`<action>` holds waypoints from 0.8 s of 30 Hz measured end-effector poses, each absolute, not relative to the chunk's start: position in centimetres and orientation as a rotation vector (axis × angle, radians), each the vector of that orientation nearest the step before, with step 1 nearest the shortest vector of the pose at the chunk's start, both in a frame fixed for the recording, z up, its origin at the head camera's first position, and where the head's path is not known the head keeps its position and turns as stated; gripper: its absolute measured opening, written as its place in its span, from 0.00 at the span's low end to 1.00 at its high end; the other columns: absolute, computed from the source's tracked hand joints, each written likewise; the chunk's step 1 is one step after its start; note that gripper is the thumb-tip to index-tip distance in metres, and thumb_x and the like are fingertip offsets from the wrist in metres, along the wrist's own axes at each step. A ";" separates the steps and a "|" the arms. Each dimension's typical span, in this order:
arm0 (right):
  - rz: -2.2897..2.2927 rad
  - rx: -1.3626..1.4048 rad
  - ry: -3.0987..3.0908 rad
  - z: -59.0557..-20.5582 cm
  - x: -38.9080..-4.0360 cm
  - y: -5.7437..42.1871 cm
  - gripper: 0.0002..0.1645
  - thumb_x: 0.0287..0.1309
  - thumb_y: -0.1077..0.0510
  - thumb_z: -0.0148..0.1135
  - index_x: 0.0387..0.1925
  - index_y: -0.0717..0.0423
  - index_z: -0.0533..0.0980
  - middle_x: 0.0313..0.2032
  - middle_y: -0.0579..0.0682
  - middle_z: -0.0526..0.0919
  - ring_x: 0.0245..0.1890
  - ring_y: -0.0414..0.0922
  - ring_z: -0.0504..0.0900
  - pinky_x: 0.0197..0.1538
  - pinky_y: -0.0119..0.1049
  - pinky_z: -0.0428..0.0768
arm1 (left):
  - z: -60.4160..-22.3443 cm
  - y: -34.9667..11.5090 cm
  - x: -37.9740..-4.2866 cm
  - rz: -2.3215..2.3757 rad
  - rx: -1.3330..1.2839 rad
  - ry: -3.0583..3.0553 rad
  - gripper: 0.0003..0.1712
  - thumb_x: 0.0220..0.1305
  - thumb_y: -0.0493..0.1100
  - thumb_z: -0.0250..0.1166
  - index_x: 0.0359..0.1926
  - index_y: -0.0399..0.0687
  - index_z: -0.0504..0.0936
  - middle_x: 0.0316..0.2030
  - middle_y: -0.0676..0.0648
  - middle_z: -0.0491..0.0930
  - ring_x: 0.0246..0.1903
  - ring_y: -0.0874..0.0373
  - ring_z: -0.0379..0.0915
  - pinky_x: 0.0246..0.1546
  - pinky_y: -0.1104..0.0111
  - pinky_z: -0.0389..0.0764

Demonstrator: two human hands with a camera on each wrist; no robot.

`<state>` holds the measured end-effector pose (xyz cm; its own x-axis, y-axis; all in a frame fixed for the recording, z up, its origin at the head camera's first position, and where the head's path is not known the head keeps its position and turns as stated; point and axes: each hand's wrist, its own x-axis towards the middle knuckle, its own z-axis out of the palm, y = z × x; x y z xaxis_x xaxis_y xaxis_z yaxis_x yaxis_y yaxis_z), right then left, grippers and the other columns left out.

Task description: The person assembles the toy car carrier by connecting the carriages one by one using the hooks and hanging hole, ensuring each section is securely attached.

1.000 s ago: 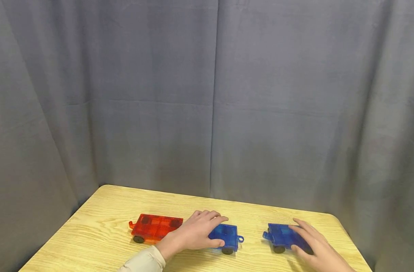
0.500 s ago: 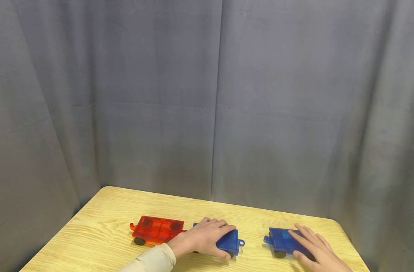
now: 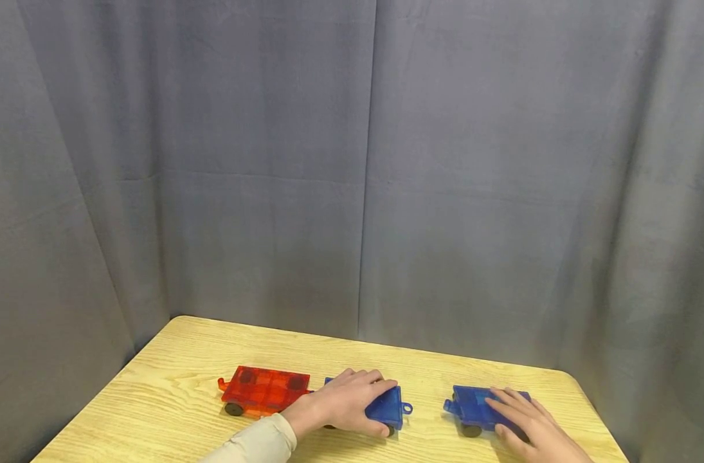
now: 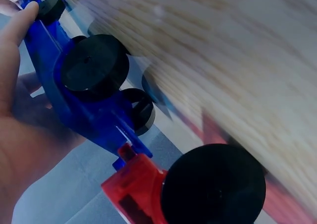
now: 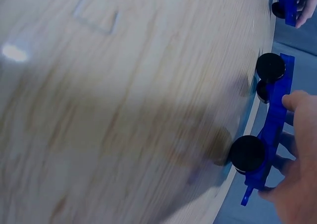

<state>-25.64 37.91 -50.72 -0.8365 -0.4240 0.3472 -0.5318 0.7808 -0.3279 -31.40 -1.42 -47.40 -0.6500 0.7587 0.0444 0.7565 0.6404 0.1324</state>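
Observation:
My left hand (image 3: 352, 404) lies across a translucent blue wheeled toy car (image 3: 386, 408) in the middle of the table, with the thumb on its near side and the fingers over the top. To its left stands a red toy car (image 3: 265, 389); in the left wrist view the red coupling (image 4: 130, 154) meets the blue one. On the right, my right hand (image 3: 528, 421) holds a second blue toy car (image 3: 472, 402), its thumb against the near side. That car's hook faces the ring of the middle car across a gap. Hands partly hide both blue cars.
The wood-grain table (image 3: 213, 341) has rounded far corners. Grey curtains (image 3: 270, 193) hang behind it and at both sides. The red car's free hook (image 3: 221, 384) points left.
My left hand has shifted slightly right along the middle blue car, uncovering its left end. My right hand has settled lower onto the right blue car. The cars have hardly moved.

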 end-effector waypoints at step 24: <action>0.328 0.890 -2.701 -50.7 -25.9 33.0 0.27 0.74 0.43 0.57 0.64 0.53 0.79 0.65 0.56 0.75 0.65 0.63 0.71 0.55 0.72 0.67 | -47.0 -1.6 -31.3 0.305 1.262 2.846 0.49 0.61 0.76 0.61 0.77 0.62 0.64 0.61 0.56 0.71 0.55 0.64 0.69 0.56 0.55 0.72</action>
